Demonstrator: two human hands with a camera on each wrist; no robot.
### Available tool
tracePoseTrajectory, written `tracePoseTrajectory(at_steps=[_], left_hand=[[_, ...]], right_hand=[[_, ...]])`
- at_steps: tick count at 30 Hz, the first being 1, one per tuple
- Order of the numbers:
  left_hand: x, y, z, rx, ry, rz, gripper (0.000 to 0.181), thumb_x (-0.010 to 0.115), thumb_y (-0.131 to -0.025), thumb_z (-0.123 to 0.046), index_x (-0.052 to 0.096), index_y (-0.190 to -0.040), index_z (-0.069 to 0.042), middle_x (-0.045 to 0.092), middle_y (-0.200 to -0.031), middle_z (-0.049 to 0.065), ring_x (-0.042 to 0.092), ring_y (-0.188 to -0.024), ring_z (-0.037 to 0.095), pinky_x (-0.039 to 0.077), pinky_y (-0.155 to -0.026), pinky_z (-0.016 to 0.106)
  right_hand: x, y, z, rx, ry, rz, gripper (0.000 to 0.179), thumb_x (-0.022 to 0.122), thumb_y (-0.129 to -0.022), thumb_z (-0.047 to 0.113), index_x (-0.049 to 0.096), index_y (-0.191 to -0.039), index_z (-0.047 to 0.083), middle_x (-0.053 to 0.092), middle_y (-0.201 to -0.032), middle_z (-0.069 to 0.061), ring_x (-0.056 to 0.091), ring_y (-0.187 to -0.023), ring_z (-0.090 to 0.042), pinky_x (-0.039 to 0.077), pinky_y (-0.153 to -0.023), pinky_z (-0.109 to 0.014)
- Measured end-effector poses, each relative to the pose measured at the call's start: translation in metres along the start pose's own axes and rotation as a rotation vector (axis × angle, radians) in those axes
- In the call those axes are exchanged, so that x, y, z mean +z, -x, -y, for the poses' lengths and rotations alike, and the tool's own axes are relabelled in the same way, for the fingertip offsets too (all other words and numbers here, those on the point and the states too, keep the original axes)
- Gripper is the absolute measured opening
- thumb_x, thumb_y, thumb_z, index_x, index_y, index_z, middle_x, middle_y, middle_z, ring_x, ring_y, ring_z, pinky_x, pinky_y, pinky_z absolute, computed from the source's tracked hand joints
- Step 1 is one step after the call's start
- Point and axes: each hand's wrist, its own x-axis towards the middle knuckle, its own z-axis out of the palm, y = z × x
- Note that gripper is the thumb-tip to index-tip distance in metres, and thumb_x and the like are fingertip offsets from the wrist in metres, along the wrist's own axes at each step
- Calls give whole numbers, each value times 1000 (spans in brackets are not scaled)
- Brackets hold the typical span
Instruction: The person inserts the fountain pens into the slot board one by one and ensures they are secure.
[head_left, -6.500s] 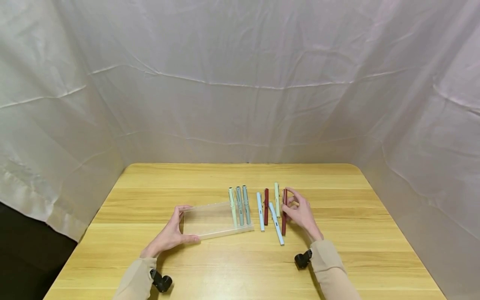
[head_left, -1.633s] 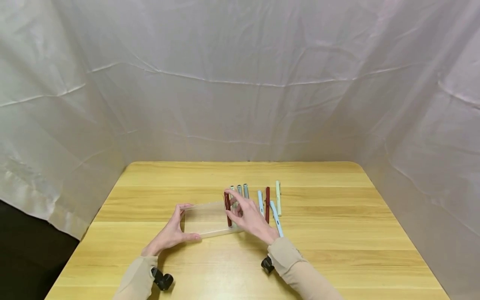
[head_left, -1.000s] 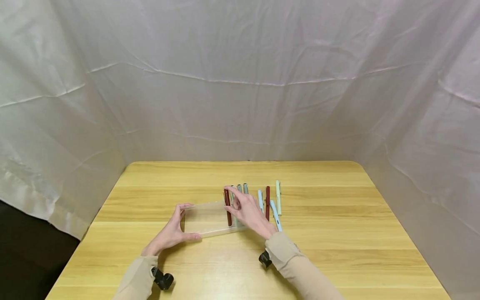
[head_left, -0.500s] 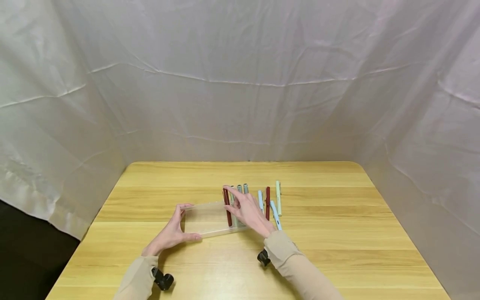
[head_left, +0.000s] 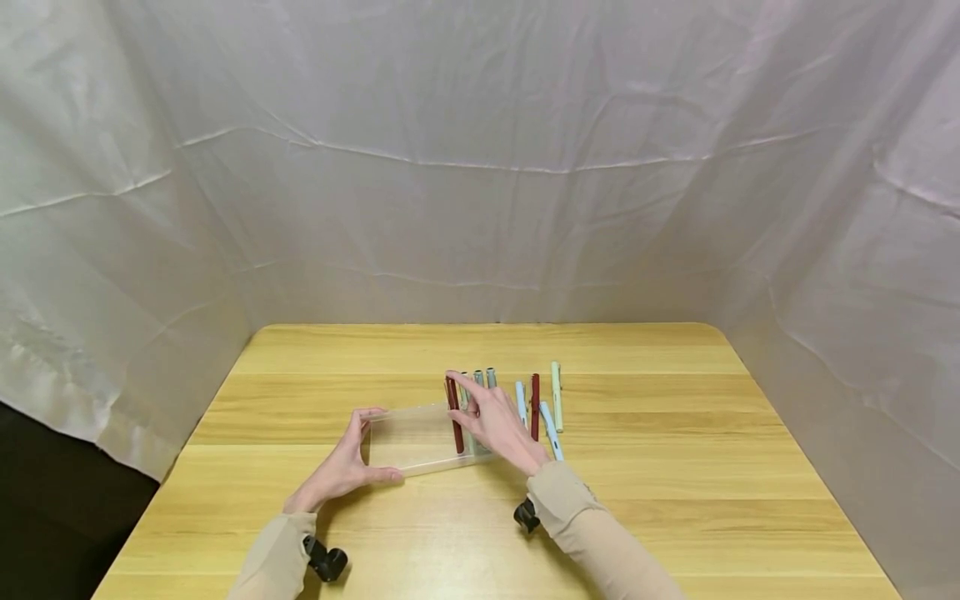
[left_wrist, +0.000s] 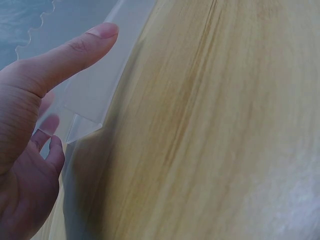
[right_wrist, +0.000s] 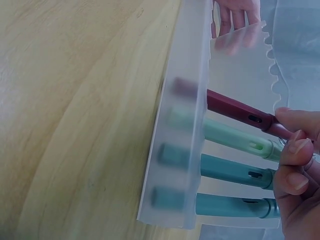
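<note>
My left hand [head_left: 347, 467] grips the left end of a clear plastic pen tray [head_left: 412, 437], thumb on its near side and fingers at the far side. My right hand [head_left: 501, 425] pinches the upper, capped part of a dark red pen [right_wrist: 235, 108]. That pen's lower end sits behind the tray's frosted near wall [right_wrist: 187, 55]. Beside it, in the right wrist view, a light green pen [right_wrist: 232, 137] and two teal pens [right_wrist: 227, 168] lie side by side in the tray. In the head view my right hand partly covers these three.
To the right of the tray lie loose pens on the wooden table [head_left: 675, 467]: two light blue pens [head_left: 551, 429], another dark red pen [head_left: 536, 400] and a light green pen [head_left: 557, 396]. The tray's far edge is scalloped. Pale curtains [head_left: 487, 208] surround the table's back and sides.
My right hand has carried the dark red pen from the loose group leftward into the tray, next to the light green one. Over the last second it has hardly moved. My left hand stays put.
</note>
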Motion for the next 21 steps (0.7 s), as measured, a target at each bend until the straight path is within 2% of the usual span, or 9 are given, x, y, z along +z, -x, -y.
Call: tracePoseTrajectory(at_steps=[8,21], left_hand=[[0,0,0,11,0,-5,102,93,-68,-20,27,-143,-2,31,-153,26,19,-150,51,10,-124,68],[1,1,-2,2,10,0,99,93,-68,-17,29,-143,-2,31,-154,27,16,-150,54,8,-123,70]], right_hand=[[1,0,1,17,-15,4,61,73,-92,16,49,-148,13,54,-55,5,31,-39,2,26,-39,-9],[0,2,1,32,-57,15,66,72,-93,15,43,-152,13,57,-58,4,36,-40,1,31,-39,-10]])
